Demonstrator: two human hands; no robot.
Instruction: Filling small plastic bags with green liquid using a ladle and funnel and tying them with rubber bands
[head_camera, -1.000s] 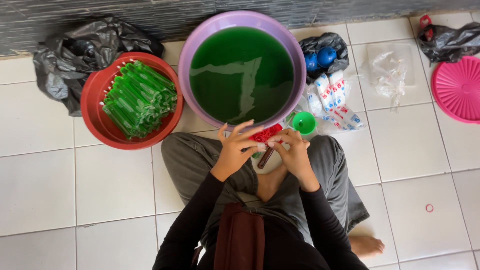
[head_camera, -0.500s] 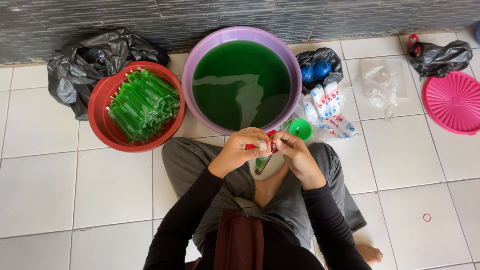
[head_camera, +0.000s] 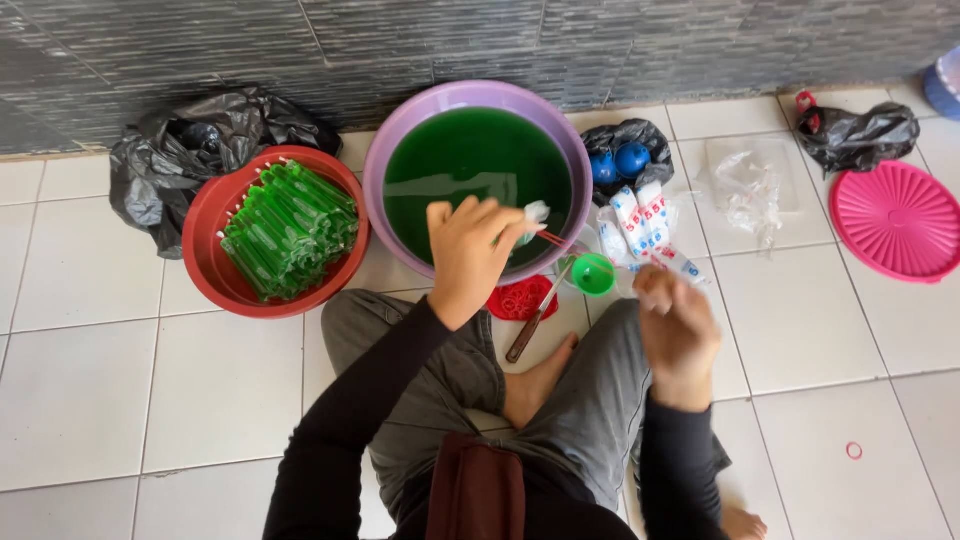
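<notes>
L hand (head_camera: 470, 255) pinches small clear bag (head_camera: 533, 213) over green basin (head_camera: 478, 180); R hand (head_camera: 675, 320) curled, grip unclear, nearer funnel (head_camera: 594, 274).

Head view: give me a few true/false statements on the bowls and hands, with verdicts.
1. The purple basin holds green liquid. True.
2. The red bowl is empty. False: it is full of green filled tubes.
3. The left hand is raised at the basin's near rim, pinching a small tied piece. True.
4. The pink lid covers the basin. False: it lies on the floor at far right.
5. The right hand is in the liquid. False: it is over the knee.
</notes>
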